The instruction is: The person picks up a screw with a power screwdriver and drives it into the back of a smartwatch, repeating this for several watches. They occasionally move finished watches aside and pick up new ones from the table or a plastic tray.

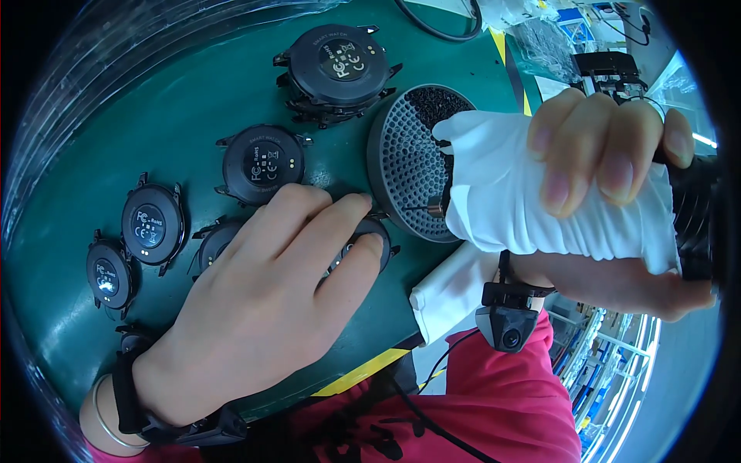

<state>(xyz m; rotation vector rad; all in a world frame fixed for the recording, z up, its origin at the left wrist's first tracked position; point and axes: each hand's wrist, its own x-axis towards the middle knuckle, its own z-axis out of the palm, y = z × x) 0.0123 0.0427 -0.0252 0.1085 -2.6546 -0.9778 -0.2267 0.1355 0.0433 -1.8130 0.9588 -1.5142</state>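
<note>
My right hand (598, 158) grips an electric screwdriver (502, 189), its body wrapped in white cloth-like covering. The thin bit points left, over a round grey dish (376, 166) with a dimpled plate. Small black screws (434, 102) are heaped at the dish's far side. Below and left of the dish, my left hand (262, 285) has its fingers curled on a black smartwatch case (376, 230), which they partly cover. Another watch case (216, 245) shows beside its knuckles.
Further watch cases lie back-up on the green mat: one (264, 164) at mid-table, two (150, 224) at the left. A stack of cases (333, 65) stands at the far side. White cloth (451, 293) lies near the front edge. A black cable (444, 35) loops at the back.
</note>
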